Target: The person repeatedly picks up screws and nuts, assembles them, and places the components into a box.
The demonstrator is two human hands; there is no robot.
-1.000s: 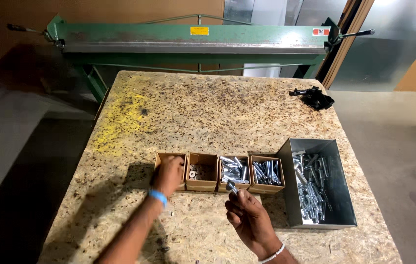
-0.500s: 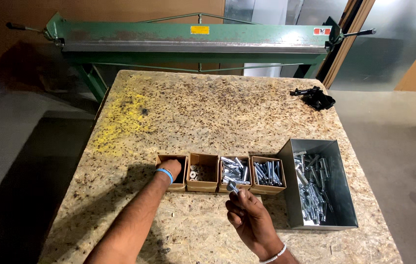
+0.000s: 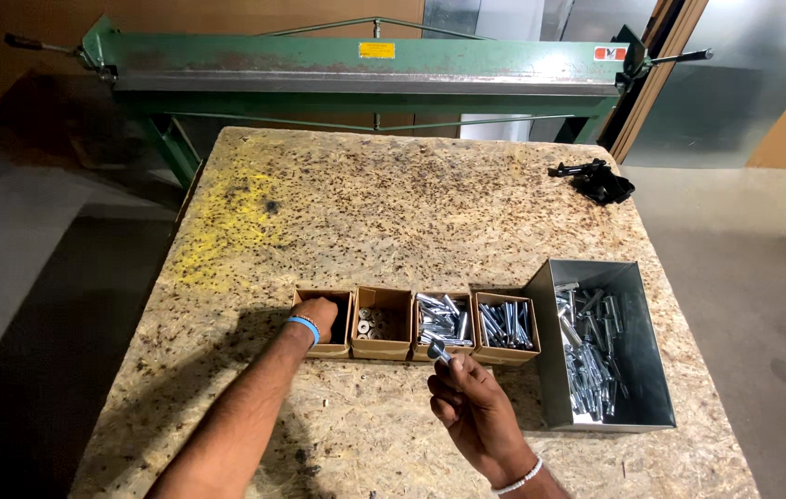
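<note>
Head view: left hand [image 3: 317, 314] digging in the end box [image 3: 326, 322], grip hidden; right hand [image 3: 471, 407] pinching a bolt [image 3: 439, 351]; metal bin [image 3: 601, 346] mostly unsorted.

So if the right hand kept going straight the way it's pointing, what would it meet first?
Probably the small brown cardboard box of silver bolts, third from the left: the right hand, pinching a small silver bolt, points up and away at its near edge, though height is unclear.

Rough chipboard table [image 3: 393, 203], matt brown cardboard boxes [image 3: 384, 325], shiny metal bolts [image 3: 587, 346], dull grey sheet-metal bin [image 3: 638, 370]
</note>
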